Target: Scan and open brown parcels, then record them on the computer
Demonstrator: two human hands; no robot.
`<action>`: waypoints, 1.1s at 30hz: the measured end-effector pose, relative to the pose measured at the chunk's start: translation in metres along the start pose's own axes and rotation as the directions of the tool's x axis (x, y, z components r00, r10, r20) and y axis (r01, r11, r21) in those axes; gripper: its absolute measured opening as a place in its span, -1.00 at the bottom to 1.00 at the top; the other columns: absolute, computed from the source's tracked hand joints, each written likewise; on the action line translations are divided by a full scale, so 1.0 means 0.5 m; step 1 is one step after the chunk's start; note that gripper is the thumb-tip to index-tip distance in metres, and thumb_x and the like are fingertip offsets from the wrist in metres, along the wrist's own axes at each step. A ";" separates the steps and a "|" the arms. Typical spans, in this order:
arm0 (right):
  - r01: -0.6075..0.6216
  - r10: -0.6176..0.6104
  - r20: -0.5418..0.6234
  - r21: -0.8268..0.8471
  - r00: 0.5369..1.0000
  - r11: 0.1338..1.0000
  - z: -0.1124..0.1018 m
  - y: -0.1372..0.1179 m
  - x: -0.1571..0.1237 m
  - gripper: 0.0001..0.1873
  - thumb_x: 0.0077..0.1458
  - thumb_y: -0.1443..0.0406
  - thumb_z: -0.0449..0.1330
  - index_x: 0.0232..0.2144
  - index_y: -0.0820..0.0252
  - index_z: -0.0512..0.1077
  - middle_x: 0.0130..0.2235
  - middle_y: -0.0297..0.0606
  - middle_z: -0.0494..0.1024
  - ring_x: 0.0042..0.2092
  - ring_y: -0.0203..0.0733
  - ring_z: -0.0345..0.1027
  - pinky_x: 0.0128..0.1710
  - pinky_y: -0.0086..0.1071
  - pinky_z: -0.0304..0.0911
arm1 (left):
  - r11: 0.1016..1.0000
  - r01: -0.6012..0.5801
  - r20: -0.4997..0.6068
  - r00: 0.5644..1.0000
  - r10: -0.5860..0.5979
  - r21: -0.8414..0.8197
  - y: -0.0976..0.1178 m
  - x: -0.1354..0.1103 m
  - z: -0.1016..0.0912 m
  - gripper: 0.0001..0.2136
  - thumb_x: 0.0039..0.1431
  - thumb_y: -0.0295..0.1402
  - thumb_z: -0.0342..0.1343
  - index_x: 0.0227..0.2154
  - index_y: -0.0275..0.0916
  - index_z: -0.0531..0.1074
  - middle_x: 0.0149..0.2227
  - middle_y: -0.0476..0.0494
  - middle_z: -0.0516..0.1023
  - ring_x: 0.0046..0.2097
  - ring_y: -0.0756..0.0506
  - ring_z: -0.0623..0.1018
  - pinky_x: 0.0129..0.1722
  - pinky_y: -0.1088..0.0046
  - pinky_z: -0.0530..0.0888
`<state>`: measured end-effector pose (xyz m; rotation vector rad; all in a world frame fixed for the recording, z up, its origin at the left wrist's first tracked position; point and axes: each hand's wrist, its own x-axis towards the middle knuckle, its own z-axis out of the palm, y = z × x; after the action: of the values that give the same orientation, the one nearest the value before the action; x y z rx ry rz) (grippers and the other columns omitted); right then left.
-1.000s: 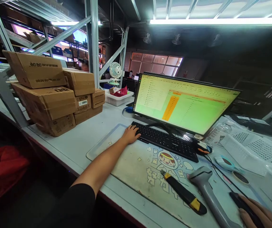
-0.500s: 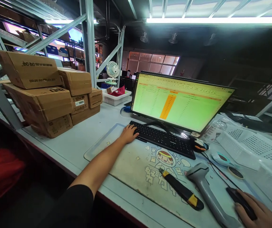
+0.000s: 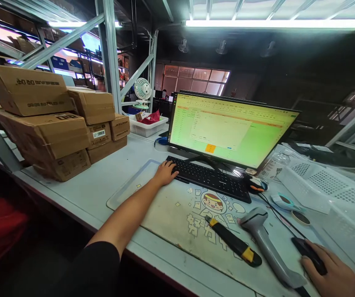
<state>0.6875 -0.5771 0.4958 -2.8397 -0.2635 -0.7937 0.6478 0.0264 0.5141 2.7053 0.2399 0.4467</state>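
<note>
My left hand (image 3: 165,173) rests on the left end of a black keyboard (image 3: 210,179), its fingers on the keys. My right hand (image 3: 330,268) lies over a black computer mouse (image 3: 308,255) at the lower right, gripping it. Between my hands, a black-and-yellow utility knife (image 3: 233,241) and a grey handheld barcode scanner (image 3: 266,243) lie on the printed desk mat (image 3: 177,214). The scanner is closest to my right hand. A monitor (image 3: 230,130) behind the keyboard shows a green spreadsheet with a pale dialog box.
Stacked cardboard boxes (image 3: 49,123) stand at the left of the white workbench (image 3: 97,173). Behind them are a white basket (image 3: 148,128) holding a red bag and a small fan (image 3: 142,90). White perforated baskets (image 3: 320,189) lie at the right, beneath steel shelving.
A pale dialog box has appeared on the monitor, covering most of the orange column. The whole view has drifted slightly, with the scene sliding left. My right hand stays on the mouse.
</note>
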 end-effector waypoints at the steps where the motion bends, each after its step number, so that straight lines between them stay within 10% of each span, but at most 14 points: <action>1: -0.012 0.011 0.020 0.013 1.000 1.000 -0.003 -0.003 0.000 -0.33 0.07 -0.14 -0.05 -0.02 0.08 0.55 0.02 -0.03 0.69 0.01 0.28 0.62 0.06 0.11 0.55 | 1.000 -0.003 -0.004 1.000 0.003 0.002 -0.001 0.001 0.002 -0.48 0.48 -0.09 0.02 0.37 -0.20 0.37 0.50 -0.29 0.24 0.50 -0.39 0.18 0.43 -0.03 0.23; 8: -0.154 0.139 0.164 0.081 0.977 0.985 -0.044 -0.048 -0.003 -0.27 -0.04 -0.16 -0.02 -0.04 0.19 0.51 -0.01 0.13 0.66 0.08 0.40 0.56 0.24 0.17 0.41 | 1.000 -0.016 -0.025 1.000 0.017 0.006 -0.008 0.003 0.009 -0.50 0.47 -0.09 0.03 0.35 -0.18 0.39 0.49 -0.28 0.26 0.48 -0.38 0.20 0.42 -0.03 0.25; 33: -0.191 0.175 0.129 0.128 0.976 0.973 -0.074 -0.085 -0.021 -0.37 -0.05 -0.11 0.03 -0.07 0.03 0.57 0.11 0.01 0.63 0.09 0.41 0.55 0.20 0.21 0.42 | 1.000 -0.015 -0.008 1.000 0.015 0.018 -0.007 0.001 0.004 -0.48 0.48 -0.09 0.01 0.37 -0.20 0.37 0.49 -0.27 0.25 0.48 -0.38 0.18 0.44 0.00 0.23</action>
<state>0.6512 -0.5452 0.5266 -2.7323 -0.0671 -0.5499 0.6486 0.0291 0.5112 2.7247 0.2273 0.4623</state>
